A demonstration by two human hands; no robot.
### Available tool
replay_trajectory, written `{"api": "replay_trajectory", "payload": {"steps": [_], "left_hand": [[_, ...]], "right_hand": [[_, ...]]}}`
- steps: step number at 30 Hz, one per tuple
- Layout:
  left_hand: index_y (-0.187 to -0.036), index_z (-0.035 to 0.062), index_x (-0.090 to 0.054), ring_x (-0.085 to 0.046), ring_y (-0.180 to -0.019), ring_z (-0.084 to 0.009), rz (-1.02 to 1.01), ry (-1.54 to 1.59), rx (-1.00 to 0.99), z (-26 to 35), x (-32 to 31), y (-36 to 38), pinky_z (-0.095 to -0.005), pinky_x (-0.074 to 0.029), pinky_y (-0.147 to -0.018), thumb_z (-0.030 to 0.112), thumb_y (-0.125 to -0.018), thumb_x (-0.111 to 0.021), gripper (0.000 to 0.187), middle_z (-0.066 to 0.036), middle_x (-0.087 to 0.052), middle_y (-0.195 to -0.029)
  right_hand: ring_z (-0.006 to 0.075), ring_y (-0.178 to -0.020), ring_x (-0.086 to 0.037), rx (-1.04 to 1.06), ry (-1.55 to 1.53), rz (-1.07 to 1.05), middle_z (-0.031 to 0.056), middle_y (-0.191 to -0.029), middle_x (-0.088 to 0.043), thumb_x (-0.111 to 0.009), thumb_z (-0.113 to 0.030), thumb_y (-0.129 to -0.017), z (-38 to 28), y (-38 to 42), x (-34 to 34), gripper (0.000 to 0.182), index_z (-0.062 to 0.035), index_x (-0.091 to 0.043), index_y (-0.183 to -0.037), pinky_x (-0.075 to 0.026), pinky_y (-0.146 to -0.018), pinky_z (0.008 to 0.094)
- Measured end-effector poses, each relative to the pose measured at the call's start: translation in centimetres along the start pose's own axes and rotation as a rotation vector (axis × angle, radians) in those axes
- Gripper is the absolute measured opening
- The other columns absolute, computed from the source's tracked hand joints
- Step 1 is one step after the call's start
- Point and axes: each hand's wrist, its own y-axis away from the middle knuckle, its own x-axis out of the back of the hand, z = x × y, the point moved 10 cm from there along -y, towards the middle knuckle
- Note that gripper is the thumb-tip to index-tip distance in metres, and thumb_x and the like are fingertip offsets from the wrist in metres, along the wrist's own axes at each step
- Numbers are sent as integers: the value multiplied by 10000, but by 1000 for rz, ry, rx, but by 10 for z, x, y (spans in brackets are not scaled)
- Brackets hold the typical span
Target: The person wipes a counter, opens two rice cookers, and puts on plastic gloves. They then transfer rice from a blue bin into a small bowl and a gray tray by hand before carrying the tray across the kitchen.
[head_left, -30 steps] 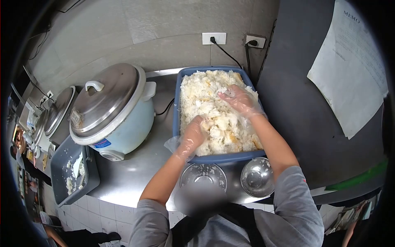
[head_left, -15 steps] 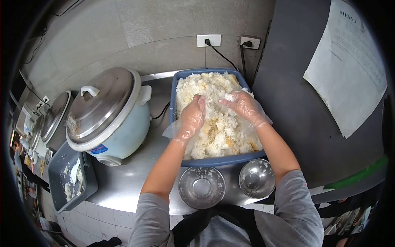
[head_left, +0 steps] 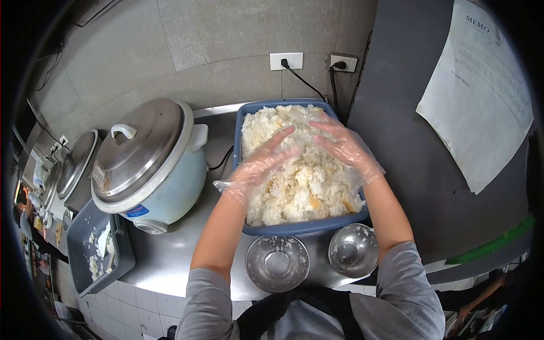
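A blue tub is heaped with cooked white rice that has yellowish-brown patches. Both of my hands wear loose clear plastic gloves and are over the heap. On the left side of the rice, my left hand has its fingers stretched out toward the middle. Across from it, my right hand has its fingers spread, pointing inward and away from me. No clump of rice shows in either hand. Whether the fingertips touch the rice is hard to tell.
Two metal bowls with rice bits, one left and one right, stand before the tub. Left are a large lidded rice cooker and a grey bin with rice scraps. A dark panel with a memo sheet is at right.
Both hands have opened from curled fingers to stretched ones. Small rice bits at the right fingers are no longer seen there. The left hand has shifted slightly left.
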Motion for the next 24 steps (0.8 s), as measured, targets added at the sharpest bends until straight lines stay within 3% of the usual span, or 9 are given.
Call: {"api": "replay_trajectory", "payload": {"steps": [2, 5, 7, 9, 11, 12, 14, 16, 24], "left_hand": [[-1482, 184, -189, -157, -1381, -408, 0, 53, 52, 2, 1, 1, -569, -163, -1080, 742, -794, -404, 911, -169, -134, -1527], [-1491, 196, -138, -73, -1398, -424, 35, 138, 17, 9, 7, -3, -595, -26, -1095, 857, -747, -186, 996, -166, -88, -1539], [-1492, 199, -131, -59, -1407, -399, 61, 261, -66, 19, 10, -4, -589, 7, -1097, 870, -732, -130, 1014, -168, -96, -1537], [-1493, 191, -120, -74, -1413, -368, 324, 172, -315, 52, 3, 11, -560, -8, -1111, 850, -756, -184, 991, -160, -112, -1537], [-1490, 158, -130, -126, -1410, -343, 415, -376, -447, 44, 16, 2, -505, -64, -1128, 761, -818, -286, 916, -187, -165, -1518], [-1486, 128, -146, -171, -1403, -335, 347, -872, -427, -4, 30, -20, -463, -114, -1138, 683, -870, -360, 857, -218, -209, -1499], [-1458, 42, -215, -245, -1357, -396, 210, -1240, -103, -67, 38, -25, -485, -187, -1106, 594, -907, -393, 800, -266, -288, -1446], [-1432, -4, -252, -301, -1305, -427, 265, -1347, -159, -38, 32, -10, -495, -230, -1069, 540, -924, -394, 757, -294, -324, -1409], [-1350, -21, -393, -417, -1197, -444, 271, -1522, -302, -48, -3, 53, -488, -304, -1018, 353, -939, -453, 559, -291, -415, -1340]], "right_hand": [[250, -1369, -293, -110, 26, -15, 162, -1467, -326, -547, -345, -924, 13, -1, -2, 506, -158, -433, -1379, -241, -1106, 326], [276, -1389, -239, -67, -732, -63, 162, -1487, -281, -457, -465, -941, 32, -12, -24, 596, -152, -336, -1433, -201, -1123, 342], [293, -1395, -216, 129, -178, 106, 170, -1496, -252, -429, -480, -946, 18, -18, -5, 633, -138, -272, -1455, -184, -1128, 361], [310, -1396, -203, 251, 290, 208, 176, -1502, -230, -424, -492, -943, -2, -24, 0, 668, -130, -229, -1470, -169, -1132, 381], [325, -1394, -200, 281, 660, 228, 179, -1506, -215, -440, -502, -932, -12, -24, -14, 701, -127, -206, -1476, -156, -1135, 399], [327, -1393, -203, 186, 668, 42, 182, -1503, -220, -450, -506, -924, 19, -15, -43, 710, -126, -211, -1474, -157, -1134, 406], [332, -1389, -209, 47, 707, -283, 187, -1497, -231, -471, -515, -908, 87, -14, -91, 729, -123, -221, -1470, -158, -1133, 418], [369, -1353, -270, 240, 633, -44, 191, -1471, -280, -538, -483, -880, 69, -6, -82, 715, -134, -285, -1450, -216, -1114, 438], [366, -1288, -373, 261, 426, -4, 175, -1406, -386, -613, -323, -854, 54, 77, -80, 544, -118, -468, -1337, -313, -1071, 436]]}}
